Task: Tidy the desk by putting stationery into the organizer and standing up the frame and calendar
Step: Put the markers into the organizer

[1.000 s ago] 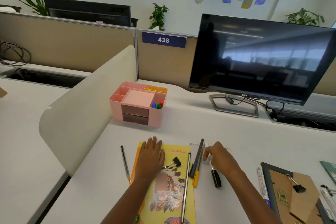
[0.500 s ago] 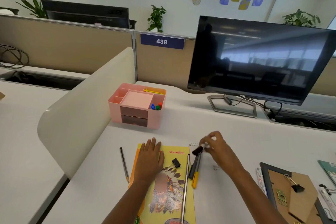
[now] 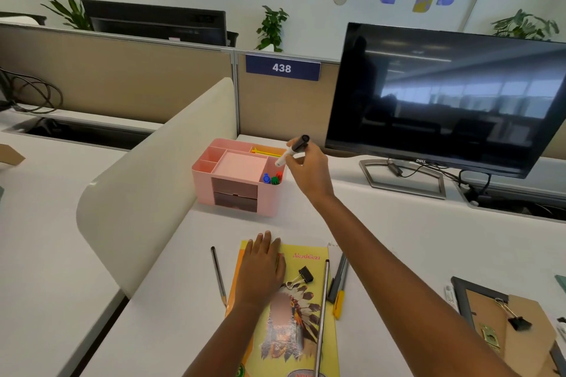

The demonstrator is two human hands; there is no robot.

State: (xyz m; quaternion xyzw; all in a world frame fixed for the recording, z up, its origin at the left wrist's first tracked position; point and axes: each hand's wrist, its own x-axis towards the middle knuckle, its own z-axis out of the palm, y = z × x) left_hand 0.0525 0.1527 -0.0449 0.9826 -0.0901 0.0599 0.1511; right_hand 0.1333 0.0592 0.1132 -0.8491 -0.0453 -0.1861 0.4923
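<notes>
My right hand (image 3: 307,170) grips a white marker with a black cap (image 3: 292,150), tilted over the right front compartment of the pink organizer (image 3: 235,193). That compartment holds blue, red and green capped markers (image 3: 272,177). My left hand (image 3: 262,269) rests flat on a yellow booklet (image 3: 294,324). On the booklet lie a black binder clip (image 3: 301,276) and a long thin silver rod (image 3: 321,315). A pencil (image 3: 218,275) lies left of it, grey and yellow pens (image 3: 338,285) right of it. A picture frame (image 3: 502,315) lies face down at the right, a binder clip (image 3: 514,317) on it.
A black monitor (image 3: 444,95) on a stand fills the back right, cables behind it. A curved cream divider (image 3: 159,168) borders the desk on the left, just beside the organizer. A beige partition with the sign 438 (image 3: 282,67) closes the back.
My right hand picked the black-capped marker off the desk beside the booklet and carried it up and forward to the organizer. My left hand stayed on the booklet.
</notes>
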